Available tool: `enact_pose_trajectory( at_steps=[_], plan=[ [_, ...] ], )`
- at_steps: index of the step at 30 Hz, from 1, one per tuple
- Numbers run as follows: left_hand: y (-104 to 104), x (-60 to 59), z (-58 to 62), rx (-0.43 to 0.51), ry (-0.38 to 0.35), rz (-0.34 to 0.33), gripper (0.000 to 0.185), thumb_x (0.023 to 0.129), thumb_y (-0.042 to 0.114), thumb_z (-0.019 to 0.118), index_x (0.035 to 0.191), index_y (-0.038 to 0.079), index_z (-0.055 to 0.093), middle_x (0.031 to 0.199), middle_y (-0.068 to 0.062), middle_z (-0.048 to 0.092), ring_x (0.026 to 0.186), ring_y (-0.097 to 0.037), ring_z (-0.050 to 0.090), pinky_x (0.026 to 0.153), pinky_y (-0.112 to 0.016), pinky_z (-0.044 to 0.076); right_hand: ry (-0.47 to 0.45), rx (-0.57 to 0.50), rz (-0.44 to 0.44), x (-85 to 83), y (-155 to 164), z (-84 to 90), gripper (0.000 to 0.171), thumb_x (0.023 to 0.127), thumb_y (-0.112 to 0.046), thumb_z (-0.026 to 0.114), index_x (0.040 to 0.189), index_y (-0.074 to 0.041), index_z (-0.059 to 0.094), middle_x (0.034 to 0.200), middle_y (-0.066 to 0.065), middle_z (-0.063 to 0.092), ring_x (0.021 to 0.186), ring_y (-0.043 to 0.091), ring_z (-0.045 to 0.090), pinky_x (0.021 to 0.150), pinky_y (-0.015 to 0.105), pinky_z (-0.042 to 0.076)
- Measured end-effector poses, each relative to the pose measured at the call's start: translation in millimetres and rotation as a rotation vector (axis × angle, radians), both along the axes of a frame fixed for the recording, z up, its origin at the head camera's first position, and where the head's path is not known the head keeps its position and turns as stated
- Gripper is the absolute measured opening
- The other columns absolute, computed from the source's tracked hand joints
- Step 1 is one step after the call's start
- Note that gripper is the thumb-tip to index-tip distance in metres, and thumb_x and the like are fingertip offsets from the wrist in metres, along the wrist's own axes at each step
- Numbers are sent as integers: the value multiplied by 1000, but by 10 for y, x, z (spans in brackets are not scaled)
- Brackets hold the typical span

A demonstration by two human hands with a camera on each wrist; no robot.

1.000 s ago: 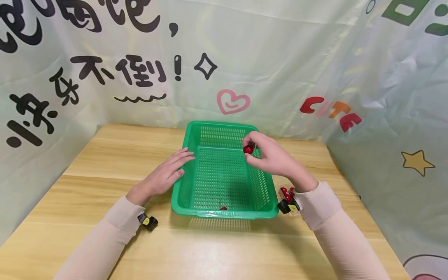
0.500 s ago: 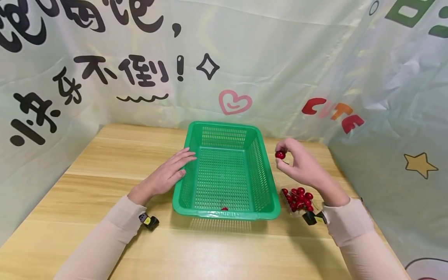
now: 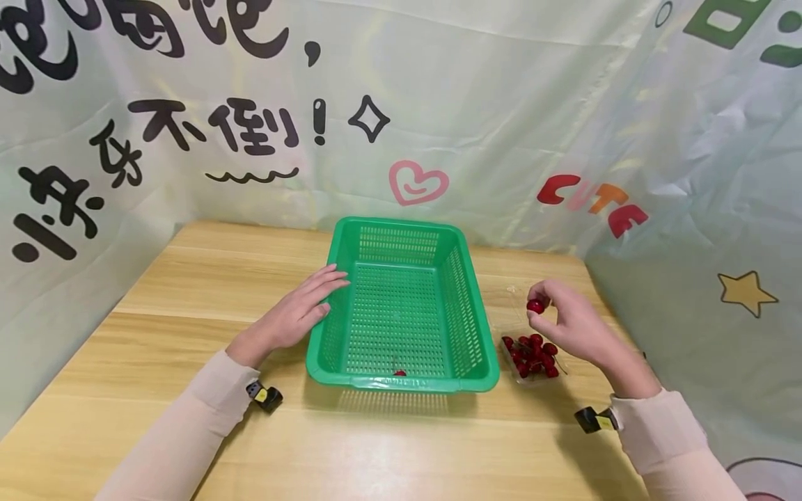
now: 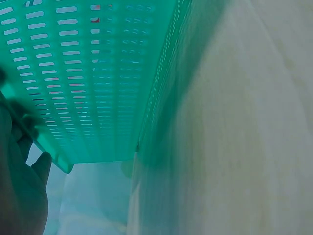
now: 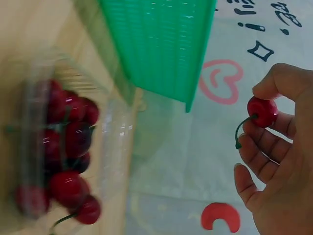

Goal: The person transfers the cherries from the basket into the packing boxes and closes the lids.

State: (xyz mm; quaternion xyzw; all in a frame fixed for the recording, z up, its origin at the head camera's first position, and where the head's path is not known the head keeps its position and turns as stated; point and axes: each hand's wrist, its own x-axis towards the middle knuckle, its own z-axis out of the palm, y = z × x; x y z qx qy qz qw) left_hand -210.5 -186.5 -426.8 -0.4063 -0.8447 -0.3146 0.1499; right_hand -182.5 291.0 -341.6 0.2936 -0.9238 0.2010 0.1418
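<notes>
A green slotted basket stands mid-table with one cherry lying at its near wall. My left hand rests with straight fingers against the basket's left rim. My right hand pinches a red cherry between thumb and fingers, right of the basket and just above a clear tray of several cherries. In the right wrist view the pinched cherry shows its green stem, and the tray of cherries lies blurred at the left beside the basket.
The wooden table is walled by a pale printed cloth at the back and both sides. The cherry tray sits close to the right cloth. Small black wrist cameras stick out by both sleeves.
My right hand has carried the cherry from over the basket's far right part, out past its right rim and down toward the cherry tray. The left hand has stayed put.
</notes>
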Motion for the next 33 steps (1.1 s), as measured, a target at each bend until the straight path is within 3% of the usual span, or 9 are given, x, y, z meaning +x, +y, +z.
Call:
enact_pose_trajectory(
  at_steps=[6, 13, 20, 28, 33],
  plan=[
    [0, 5, 5, -5, -3, 3, 44, 102, 13, 41, 145, 4, 44, 153, -12, 36, 147, -32, 17, 116, -54, 17, -99, 40, -35, 70, 97, -124, 19, 86, -5, 69, 99, -12, 55, 89, -4, 55, 80, 13, 52, 68, 36, 48],
    [7, 0, 7, 1, -8, -4, 43, 102, 12, 41, 144, 3, 45, 153, -13, 36, 147, -32, 17, 116, -54, 16, -152, 81, 28, 140, 217, -219, 24, 83, -1, 73, 99, -13, 59, 92, -8, 57, 84, 10, 53, 71, 34, 49],
    [-6, -7, -5, 0, -5, 4, 43, 103, 15, 40, 144, 3, 45, 153, -11, 36, 146, -33, 17, 116, -53, 16, -275, 123, 64, 204, 287, -266, 23, 85, -3, 73, 103, -15, 64, 94, -12, 59, 85, 8, 55, 74, 39, 51],
    [-10, -1, -6, 4, 8, 3, 43, 102, 14, 39, 142, 0, 45, 152, -14, 37, 146, -33, 18, 116, -54, 16, -431, 165, 79, 234, 294, -272, 22, 88, -11, 72, 107, -16, 62, 89, -12, 60, 82, 5, 57, 70, 34, 52],
    [-5, -14, -7, 4, 12, -5, 43, 104, 17, 37, 142, -1, 45, 149, -19, 38, 146, -35, 18, 116, -54, 15, -447, 190, 112, 243, 326, -289, 19, 87, -14, 74, 103, -19, 64, 91, -12, 60, 82, 5, 56, 73, 35, 52]
  ],
)
